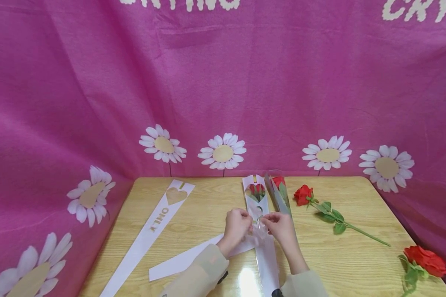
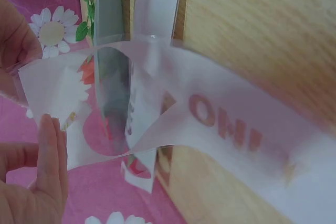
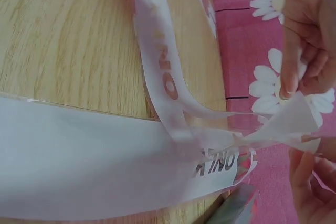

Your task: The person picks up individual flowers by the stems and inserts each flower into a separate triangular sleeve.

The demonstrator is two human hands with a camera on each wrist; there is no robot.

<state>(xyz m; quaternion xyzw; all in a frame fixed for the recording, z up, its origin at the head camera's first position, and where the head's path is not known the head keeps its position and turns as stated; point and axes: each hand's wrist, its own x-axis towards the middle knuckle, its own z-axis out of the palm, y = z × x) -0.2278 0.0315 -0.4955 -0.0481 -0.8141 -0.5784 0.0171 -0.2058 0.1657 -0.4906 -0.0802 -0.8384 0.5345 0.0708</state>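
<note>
I have the left hand (image 1: 237, 227) and right hand (image 1: 280, 227) in view, each with thumb and fingers pinching the heart-windowed end of a white ONLY flower sleeve (image 1: 186, 260), held over a packed sleeve (image 1: 266, 255) showing red rose (image 1: 257, 189). A grey-wrapped rose (image 1: 278, 198) lies just right on the wooden table (image 1: 342, 268).

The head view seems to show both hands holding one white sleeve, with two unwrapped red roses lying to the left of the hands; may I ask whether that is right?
Not quite: the left hand and right hand do hold one white sleeve, but the two unwrapped red roses lie to their right, not their left, as the head view shows.
</note>
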